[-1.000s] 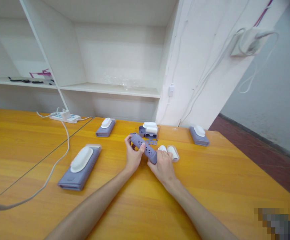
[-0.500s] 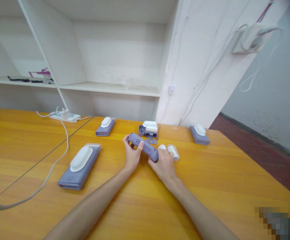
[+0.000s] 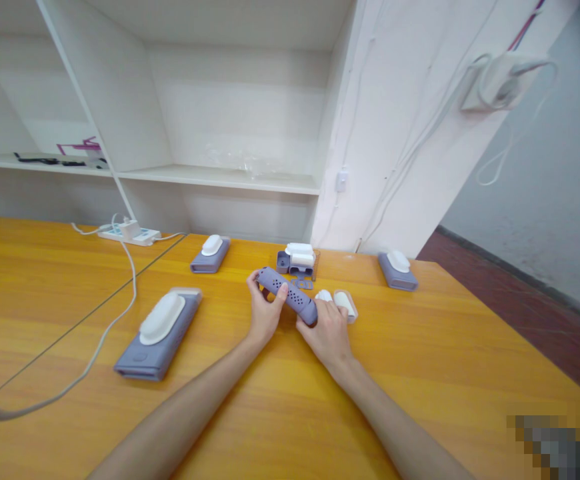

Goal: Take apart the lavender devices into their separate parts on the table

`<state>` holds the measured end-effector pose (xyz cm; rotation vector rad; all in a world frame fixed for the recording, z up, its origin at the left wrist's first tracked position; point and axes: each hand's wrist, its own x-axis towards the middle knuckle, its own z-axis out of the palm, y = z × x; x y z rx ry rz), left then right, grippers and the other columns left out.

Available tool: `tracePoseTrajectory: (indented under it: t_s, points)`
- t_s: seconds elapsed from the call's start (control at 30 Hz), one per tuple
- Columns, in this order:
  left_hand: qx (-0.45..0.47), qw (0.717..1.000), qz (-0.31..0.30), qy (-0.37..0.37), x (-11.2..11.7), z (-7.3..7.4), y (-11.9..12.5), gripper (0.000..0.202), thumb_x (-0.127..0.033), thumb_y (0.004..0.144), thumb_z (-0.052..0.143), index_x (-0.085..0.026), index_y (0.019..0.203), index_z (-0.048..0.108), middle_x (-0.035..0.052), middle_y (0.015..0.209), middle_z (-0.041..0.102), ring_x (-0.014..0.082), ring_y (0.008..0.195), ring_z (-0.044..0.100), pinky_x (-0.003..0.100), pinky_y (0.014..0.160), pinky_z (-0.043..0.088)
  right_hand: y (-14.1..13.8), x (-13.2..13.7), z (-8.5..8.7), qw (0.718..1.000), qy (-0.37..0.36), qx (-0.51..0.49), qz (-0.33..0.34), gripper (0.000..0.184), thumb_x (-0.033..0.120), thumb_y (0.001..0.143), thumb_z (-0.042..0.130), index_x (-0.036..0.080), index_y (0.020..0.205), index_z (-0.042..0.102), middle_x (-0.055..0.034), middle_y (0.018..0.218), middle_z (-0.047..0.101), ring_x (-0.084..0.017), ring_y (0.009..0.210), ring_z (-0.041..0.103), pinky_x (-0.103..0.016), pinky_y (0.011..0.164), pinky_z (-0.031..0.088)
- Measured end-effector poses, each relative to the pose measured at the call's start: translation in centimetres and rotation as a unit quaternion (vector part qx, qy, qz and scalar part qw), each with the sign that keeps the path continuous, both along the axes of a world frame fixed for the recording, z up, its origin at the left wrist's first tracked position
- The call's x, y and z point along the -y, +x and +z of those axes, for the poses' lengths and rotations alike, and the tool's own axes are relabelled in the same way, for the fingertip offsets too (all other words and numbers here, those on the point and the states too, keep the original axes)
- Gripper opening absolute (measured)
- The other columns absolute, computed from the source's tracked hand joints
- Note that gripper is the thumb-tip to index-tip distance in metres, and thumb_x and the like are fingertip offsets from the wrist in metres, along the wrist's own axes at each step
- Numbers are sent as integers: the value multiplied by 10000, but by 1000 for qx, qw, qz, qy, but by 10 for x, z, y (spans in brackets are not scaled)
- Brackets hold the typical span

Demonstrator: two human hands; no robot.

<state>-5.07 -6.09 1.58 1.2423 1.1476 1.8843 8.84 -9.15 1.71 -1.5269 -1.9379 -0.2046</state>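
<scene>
Both my hands hold a purple-grey plastic casing (image 3: 294,299) with rows of small dark holes, slanted down to the right above the table. My left hand (image 3: 266,308) grips its upper left end, thumb on the perforated face. At the lower right end, my right hand (image 3: 329,331) is closed round the casing's rounded tip. Just beyond my right hand lie a white oval piece in a clear rim (image 3: 345,305) and another small white piece (image 3: 324,295), partly covered. Behind the casing are purple-grey parts (image 3: 283,262) with white oval pieces (image 3: 300,254) on top and a flat cut-out part (image 3: 302,284).
Purple-grey boxes with white oval tops stand at the left (image 3: 143,357), back left (image 3: 209,263) and back right (image 3: 399,277). A power strip (image 3: 145,236) and its white cable (image 3: 120,313) lie on the left. White shelving (image 3: 220,176) rises behind the wooden table (image 3: 420,380).
My hands keep the same hold on the casing. The view has shifted very slightly; nothing else has visibly moved.
</scene>
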Motion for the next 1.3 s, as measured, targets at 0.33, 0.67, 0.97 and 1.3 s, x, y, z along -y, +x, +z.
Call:
tracePoseTrajectory:
  t_s: [0.33,0.67,0.97,1.3]
  points:
    - [0,1000,8,-10,0,1,1,539,-409,763,631,-253,1181,328,75,1198,467,172,1045,540,304,889,457,1,0,0,1000,4,-2,4,117,266,738,555,193,829,541,-57,823,623,-230,846,533,-337,775,294]
    - [-2,1000,-11,-5,1,1,0,548,-412,766,633,-259,1193,325,68,1174,469,172,1031,536,315,896,450,3,0,-2,1000,2,0,4,125,270,747,553,186,839,536,-63,839,618,-234,864,528,-334,781,297]
    - [9,1000,-21,-16,2,3,2,622,-425,727,675,-255,1220,336,70,1181,460,186,1083,508,314,930,428,8,-1,-1,1000,5,4,4,137,246,750,547,184,872,550,-70,865,624,-237,889,524,-340,795,299]
    - [50,996,-65,-47,4,7,2,666,-407,703,707,-256,1218,313,61,1155,470,170,1005,542,317,894,473,9,-4,-4,999,32,13,6,121,244,739,547,187,846,549,-58,820,616,-229,846,530,-338,766,301]
